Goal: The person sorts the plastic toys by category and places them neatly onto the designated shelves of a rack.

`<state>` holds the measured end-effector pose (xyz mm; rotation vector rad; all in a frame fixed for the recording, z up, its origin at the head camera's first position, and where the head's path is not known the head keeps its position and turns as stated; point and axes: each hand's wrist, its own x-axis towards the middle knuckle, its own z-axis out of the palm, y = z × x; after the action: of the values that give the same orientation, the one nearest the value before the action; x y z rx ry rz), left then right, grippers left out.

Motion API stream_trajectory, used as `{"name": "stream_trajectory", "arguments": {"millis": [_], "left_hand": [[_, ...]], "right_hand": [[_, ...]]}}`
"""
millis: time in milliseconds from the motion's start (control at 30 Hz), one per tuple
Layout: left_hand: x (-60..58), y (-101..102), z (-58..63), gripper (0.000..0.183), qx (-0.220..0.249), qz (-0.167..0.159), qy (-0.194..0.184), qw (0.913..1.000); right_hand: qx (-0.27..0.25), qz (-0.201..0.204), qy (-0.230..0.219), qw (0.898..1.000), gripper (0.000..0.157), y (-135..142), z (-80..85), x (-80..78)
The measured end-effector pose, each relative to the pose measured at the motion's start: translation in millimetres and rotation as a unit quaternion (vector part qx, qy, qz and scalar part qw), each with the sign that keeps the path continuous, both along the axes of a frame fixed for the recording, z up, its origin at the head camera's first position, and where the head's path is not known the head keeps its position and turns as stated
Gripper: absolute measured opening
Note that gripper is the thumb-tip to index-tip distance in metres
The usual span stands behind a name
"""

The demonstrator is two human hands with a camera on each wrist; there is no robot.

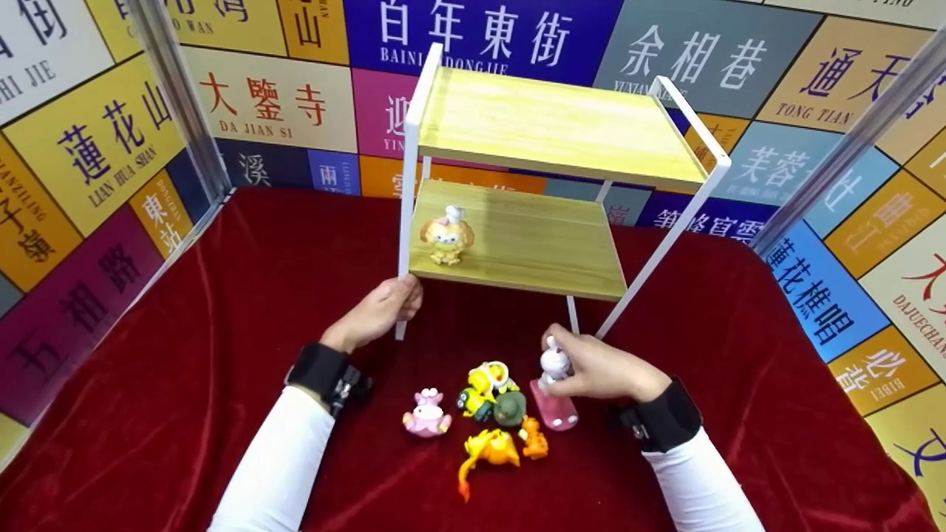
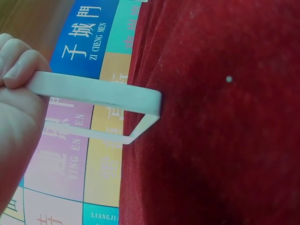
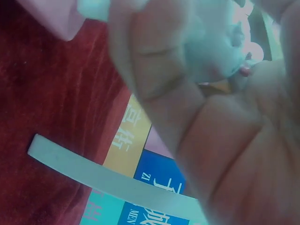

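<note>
My left hand point(image 1: 384, 304) grips the front left leg of a two-tier shelf point(image 1: 517, 240) with wood-look boards and a white frame. In the left wrist view, curled fingers point(image 2: 26, 65) wrap the white leg point(image 2: 98, 89). My right hand point(image 1: 602, 363) holds a white figurine point(image 1: 554, 362) with a pink base point(image 1: 558, 414), near the shelf's right legs. The right wrist view shows the figurine point(image 3: 213, 42) partly hidden behind the fingers. A curly orange figurine point(image 1: 447, 236) with a white top stands on the lower board, at its left end.
Several toy figurines sit close together on the red cloth point(image 1: 259, 295): a pink one point(image 1: 427, 415), a yellow one point(image 1: 489, 377), a dark green one point(image 1: 510, 408), an orange-yellow one with a long tail point(image 1: 491, 448) and a small orange one point(image 1: 533, 440). Sign-printed walls point(image 1: 488, 29) stand behind.
</note>
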<state>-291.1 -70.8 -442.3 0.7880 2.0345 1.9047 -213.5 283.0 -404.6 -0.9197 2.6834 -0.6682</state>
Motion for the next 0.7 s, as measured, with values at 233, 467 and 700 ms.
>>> {"name": "stream_trajectory", "arguments": {"millis": [233,467,700], "left_hand": [[0.5,-0.1,-0.6,0.034,0.006,-0.001,-0.003,1.0],[0.1,0.8,-0.2,0.035,0.003,0.001,-0.006,1.0],[-0.6,0.8,-1.0,0.036,0.003,0.005,-0.007,1.0]], "right_hand": [[0.028,-0.005,-0.005,1.0,0.054,2.3,1.2,0.6],[0.023,0.002,0.04,0.999,0.04,0.0,-1.8,-0.6],[-0.001,-0.004,0.045,0.999,0.038,-2.2,-3.5,-1.6]]}}
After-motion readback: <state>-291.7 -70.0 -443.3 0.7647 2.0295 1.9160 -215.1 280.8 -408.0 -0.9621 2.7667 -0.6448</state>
